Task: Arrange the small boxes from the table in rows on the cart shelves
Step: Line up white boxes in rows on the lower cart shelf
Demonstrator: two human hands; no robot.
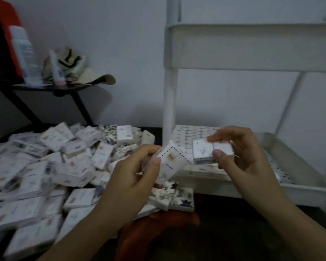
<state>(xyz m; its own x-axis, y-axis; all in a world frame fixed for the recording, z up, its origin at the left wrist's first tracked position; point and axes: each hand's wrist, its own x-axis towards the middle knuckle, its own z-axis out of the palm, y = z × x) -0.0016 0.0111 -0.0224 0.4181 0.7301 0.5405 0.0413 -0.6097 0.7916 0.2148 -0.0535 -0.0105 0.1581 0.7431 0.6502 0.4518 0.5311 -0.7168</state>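
We hold one small box in each hand. Our left hand [137, 166] is clamped on a white box [172, 162], thumb on its front face. The box is tilted, just above the near edge of the pile [51, 162] on the desk [152, 129]. Our right hand [241, 157] pinches a second box [209, 151] between thumb and fingers, over the front of the lower shelf [290, 187] of the cart [168, 102], where rows of boxes [192, 133] lie at the back left.

To do this step well, we judge that the second box should be turned in the same direction as the rows. Then it should be put down touching the last one and pressed flush before the left box follows.

The prints on the boxes are too blurred to read. The right end of the lower shelf is cut off, the upper shelf [252, 51] hides its content behind its wall, and the desk itself is almost covered.
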